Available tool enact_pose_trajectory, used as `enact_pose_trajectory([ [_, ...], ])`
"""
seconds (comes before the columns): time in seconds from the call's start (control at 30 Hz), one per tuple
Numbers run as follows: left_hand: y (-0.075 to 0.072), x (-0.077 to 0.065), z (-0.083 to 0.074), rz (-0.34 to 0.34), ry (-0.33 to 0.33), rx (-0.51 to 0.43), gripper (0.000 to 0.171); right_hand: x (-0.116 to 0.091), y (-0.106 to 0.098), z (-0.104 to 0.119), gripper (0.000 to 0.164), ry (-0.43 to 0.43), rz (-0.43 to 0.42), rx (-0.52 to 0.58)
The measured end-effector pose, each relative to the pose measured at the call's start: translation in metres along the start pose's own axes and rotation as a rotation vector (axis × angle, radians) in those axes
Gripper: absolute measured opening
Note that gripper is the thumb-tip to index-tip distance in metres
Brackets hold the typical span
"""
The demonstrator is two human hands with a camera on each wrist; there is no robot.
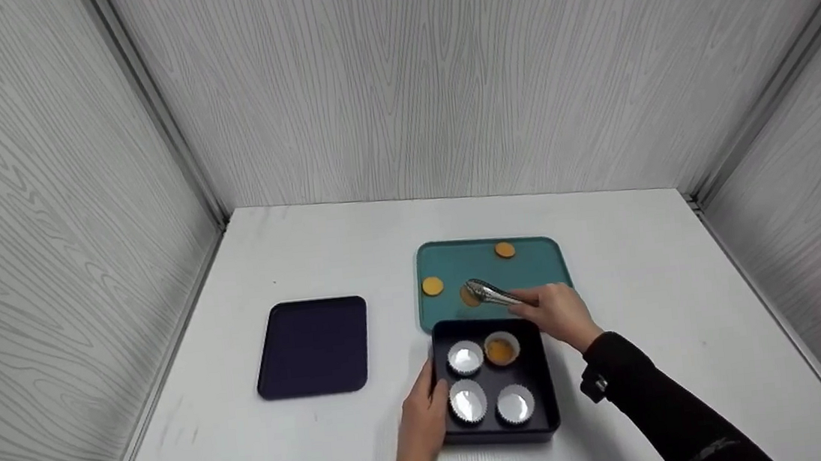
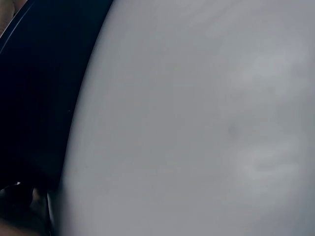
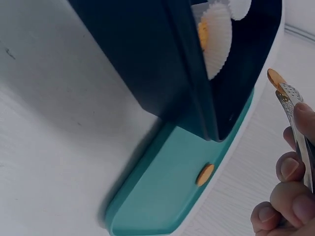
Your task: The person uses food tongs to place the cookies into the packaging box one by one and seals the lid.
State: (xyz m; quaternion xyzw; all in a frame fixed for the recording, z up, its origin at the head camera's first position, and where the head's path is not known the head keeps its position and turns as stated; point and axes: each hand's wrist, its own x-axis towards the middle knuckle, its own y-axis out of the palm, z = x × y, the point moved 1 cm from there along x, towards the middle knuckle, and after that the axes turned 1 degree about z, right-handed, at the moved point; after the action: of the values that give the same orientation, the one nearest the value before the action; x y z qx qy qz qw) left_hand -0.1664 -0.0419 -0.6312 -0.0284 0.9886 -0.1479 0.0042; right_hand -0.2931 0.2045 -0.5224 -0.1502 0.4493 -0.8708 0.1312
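Observation:
My right hand (image 1: 558, 314) grips metal tongs (image 1: 490, 293), whose perforated tips pinch a round, thin cookie (image 3: 275, 77). In the head view they are over the teal tray (image 1: 520, 273), just beyond the far edge of a dark navy box (image 1: 502, 436). The left hand (image 1: 421, 421) holds that box by its left wall, thumb at the rim. Inside the box stand several white fluted paper cups (image 1: 515, 404); the far right one (image 1: 502, 348) has orange-yellow cookie in it. The left wrist view shows mostly the box's dark side (image 2: 44, 93).
On the teal tray lie a yellow cookie (image 1: 432, 285) at the left and an orange-brown cookie (image 1: 505, 250) at the back. A flat dark navy tray (image 1: 313, 349) rests on the white table (image 1: 213, 445) to the left. Wood-grain panels (image 1: 397, 89) enclose the back and sides.

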Motion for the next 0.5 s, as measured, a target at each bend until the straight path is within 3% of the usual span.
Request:
enact_pose_trajectory([
  [0.5,-0.001,-0.001,0.000,-0.007,0.002,0.011,0.053,-0.032,-0.014,0.023,0.030,-0.077,0.008,0.063],
])
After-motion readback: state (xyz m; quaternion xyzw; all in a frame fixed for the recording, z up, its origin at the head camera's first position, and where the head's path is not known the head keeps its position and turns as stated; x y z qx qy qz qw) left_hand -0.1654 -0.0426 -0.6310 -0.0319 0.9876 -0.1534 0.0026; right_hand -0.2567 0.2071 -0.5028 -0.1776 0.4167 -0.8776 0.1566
